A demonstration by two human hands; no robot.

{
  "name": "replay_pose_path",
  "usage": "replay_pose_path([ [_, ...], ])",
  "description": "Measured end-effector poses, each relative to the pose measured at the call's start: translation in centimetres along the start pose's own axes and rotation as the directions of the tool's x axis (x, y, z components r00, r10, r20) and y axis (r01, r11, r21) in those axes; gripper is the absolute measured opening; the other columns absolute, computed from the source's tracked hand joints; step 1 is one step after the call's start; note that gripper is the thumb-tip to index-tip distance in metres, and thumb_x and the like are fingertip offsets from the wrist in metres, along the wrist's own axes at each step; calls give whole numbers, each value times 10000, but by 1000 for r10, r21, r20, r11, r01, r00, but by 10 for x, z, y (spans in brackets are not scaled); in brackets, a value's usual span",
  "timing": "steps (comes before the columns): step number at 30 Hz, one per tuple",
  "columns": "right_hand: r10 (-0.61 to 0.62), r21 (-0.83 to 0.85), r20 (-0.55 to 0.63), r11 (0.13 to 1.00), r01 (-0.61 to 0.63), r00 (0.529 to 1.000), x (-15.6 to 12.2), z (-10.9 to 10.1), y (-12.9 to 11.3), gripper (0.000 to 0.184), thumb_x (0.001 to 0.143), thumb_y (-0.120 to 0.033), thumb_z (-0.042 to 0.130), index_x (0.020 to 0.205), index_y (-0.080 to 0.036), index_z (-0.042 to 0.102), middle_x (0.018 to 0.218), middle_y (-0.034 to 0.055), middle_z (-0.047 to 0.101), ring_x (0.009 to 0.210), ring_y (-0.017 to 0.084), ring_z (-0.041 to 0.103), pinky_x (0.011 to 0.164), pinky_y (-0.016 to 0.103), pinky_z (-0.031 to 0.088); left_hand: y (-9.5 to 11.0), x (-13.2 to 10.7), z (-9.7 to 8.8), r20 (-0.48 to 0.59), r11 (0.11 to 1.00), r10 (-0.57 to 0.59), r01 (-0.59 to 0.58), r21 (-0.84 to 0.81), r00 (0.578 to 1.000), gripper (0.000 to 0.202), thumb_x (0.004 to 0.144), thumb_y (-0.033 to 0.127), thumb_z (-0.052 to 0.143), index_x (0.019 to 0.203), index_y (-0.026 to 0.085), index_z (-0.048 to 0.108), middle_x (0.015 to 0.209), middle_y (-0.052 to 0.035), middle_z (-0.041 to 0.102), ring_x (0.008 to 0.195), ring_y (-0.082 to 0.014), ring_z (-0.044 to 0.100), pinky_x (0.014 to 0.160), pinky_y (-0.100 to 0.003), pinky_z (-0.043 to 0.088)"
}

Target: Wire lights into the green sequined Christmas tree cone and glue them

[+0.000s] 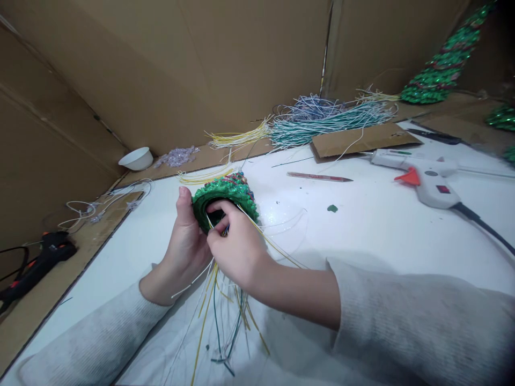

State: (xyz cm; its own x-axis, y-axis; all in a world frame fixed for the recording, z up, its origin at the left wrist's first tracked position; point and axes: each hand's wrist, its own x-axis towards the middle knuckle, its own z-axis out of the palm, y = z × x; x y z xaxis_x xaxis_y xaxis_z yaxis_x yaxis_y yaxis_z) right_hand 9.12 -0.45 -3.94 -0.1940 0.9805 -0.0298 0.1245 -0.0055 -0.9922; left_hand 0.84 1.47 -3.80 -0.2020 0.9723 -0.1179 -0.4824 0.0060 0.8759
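Note:
A small green glittery cone-shaped tree [245, 195] with red trim lies tilted, its hollow base turned towards me. My left hand [189, 244] is wrapped under and around its side, thumb up beside the rim. My right hand [237, 241] has its fingers pushed into the hollow base, closed around wires whose hold inside is partly hidden. Yellow, white and dark green wires [215, 300] trail out of the base below both hands, over the white table [298, 300].
A white glue gun [430, 177] with a red trigger lies right, its cord running off. A cardboard piece [362, 140], wire bundles [330, 123], a pencil [319, 177] and a white bowl [135, 158] lie behind. A black glue gun [38, 262] is left; a larger green tree [442, 69] stands back right.

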Motion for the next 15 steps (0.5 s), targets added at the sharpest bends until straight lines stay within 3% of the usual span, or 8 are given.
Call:
replay_pose_path([
  [10,8,-3,17,1000,-8,1000,2,0,1,431,736,-69,512,1126,-228,606,709,-28,540,653,121,515,742,277,455,-1,0,-1,1,1000,-6,6,1,1000,503,880,553,410,844,131,681,761,-47,725,844,-201,699,811,-324,562],
  [15,10,5,23,1000,-10,1000,0,0,0,431,741,-70,506,1130,-226,605,702,-28,536,640,117,506,725,272,453,0,1,-2,-17,1000,-18,18,3,1000,492,849,566,462,868,124,678,854,-60,733,832,-201,700,803,-330,565],
])
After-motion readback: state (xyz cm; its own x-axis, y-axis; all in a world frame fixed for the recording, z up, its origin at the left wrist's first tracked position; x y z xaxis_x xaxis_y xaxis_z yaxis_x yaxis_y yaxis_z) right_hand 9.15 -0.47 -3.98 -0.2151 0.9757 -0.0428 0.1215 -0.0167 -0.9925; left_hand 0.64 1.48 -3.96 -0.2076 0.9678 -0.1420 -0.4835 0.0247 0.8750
